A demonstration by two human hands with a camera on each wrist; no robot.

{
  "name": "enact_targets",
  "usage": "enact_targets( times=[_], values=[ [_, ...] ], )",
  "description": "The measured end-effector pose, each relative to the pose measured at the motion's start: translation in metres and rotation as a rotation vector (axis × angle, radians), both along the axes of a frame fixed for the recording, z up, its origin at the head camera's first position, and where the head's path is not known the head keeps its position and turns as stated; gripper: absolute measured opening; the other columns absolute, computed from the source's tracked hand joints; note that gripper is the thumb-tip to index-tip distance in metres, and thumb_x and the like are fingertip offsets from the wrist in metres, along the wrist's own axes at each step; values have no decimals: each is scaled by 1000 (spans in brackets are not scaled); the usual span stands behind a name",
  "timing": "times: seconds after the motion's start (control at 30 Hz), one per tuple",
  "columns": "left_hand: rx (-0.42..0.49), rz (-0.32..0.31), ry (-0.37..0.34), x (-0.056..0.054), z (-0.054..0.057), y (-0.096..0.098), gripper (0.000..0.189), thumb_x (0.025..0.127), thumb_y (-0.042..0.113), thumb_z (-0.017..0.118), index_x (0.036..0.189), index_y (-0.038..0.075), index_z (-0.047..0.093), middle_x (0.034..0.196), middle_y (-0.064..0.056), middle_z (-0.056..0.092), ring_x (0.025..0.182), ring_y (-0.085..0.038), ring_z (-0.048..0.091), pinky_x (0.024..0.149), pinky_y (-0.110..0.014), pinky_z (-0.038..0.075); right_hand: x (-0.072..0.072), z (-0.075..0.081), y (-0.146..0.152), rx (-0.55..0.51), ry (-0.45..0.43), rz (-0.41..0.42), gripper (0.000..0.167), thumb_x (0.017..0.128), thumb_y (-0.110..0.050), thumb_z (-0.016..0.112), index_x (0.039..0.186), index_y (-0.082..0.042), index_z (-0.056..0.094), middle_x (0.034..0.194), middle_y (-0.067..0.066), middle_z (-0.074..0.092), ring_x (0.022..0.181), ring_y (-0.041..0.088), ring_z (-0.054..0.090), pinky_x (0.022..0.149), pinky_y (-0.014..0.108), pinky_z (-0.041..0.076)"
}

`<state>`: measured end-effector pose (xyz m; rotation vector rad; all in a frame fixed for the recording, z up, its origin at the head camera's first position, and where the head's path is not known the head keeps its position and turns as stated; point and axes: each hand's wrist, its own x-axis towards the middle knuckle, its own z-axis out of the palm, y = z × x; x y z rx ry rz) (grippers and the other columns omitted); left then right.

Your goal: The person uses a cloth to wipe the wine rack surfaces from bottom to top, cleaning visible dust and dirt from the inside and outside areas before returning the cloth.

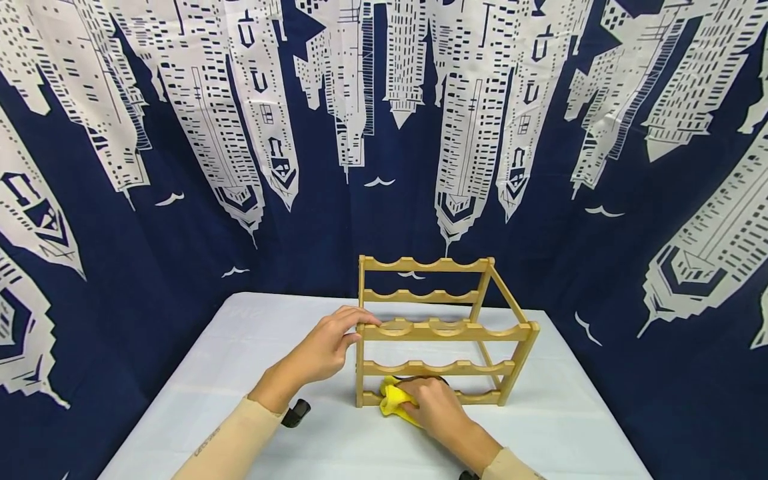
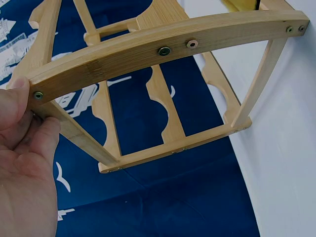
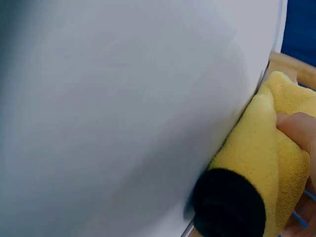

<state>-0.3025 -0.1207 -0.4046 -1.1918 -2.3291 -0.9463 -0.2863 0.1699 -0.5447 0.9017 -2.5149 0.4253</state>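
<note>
A light wooden bottle rack (image 1: 438,330) with scalloped rails stands upright on the white table. My left hand (image 1: 327,343) grips its upper front left corner; in the left wrist view the thumb and fingers of that hand (image 2: 29,143) close around the corner of the side frame (image 2: 118,57). Low at the front, my right hand (image 1: 441,407) holds a bunched yellow cloth (image 1: 396,398) against the bottom front rail (image 1: 474,399). The right wrist view shows the yellow cloth (image 3: 252,143) pinched under the thumb, with the other fingers partly hidden.
The white table (image 1: 252,353) ends at a dark blue curtain (image 1: 318,220) printed with white buildings. A black strap piece (image 1: 296,413) shows by the left wrist, and a black rounded object (image 3: 229,202) overlaps the cloth in the right wrist view.
</note>
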Motion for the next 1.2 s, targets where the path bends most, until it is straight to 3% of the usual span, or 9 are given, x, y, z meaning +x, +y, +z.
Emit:
enact_targets(
  times=[0.23,0.5,0.67,0.97,1.13,1.2],
  values=[
    [0,7,-14,2,0,-1,41,107,-13,67,142,9,75,144,-4,80,144,-30,70,124,-55,62,2,-2,25,-32,-12,-91,29,83,-18,106,108,-14,91,101,0,91,91,16,86,77,34,73],
    [-6,7,-49,2,-2,-4,43,108,-13,67,142,10,75,145,-2,79,147,-28,70,127,-53,61,1,-2,44,26,1,-108,30,85,-21,106,109,-15,90,99,-1,90,86,16,85,72,33,70],
    [0,-9,-18,0,-1,-2,38,109,-10,67,142,8,75,144,-4,80,145,-29,70,126,-53,61,3,1,59,16,51,-125,32,82,-21,107,109,-17,90,99,-3,90,86,16,85,73,34,70],
    [12,-16,17,0,-1,-2,38,108,-11,68,140,7,75,143,-5,80,143,-31,71,124,-54,62,11,3,82,-13,49,-257,34,77,-15,109,105,-16,90,99,0,89,89,20,82,76,39,71],
    [9,-10,8,0,-2,-1,37,108,-10,68,141,7,75,143,-4,80,144,-30,71,125,-53,61,16,3,97,33,41,-349,35,75,-18,110,103,-16,89,97,0,88,89,24,79,77,48,69],
    [9,-9,10,0,-2,-1,38,108,-10,68,140,7,75,143,-5,80,144,-30,71,125,-54,62,18,3,103,81,81,-358,36,75,-20,110,102,-16,88,97,1,88,90,24,79,81,47,68]
  ],
)
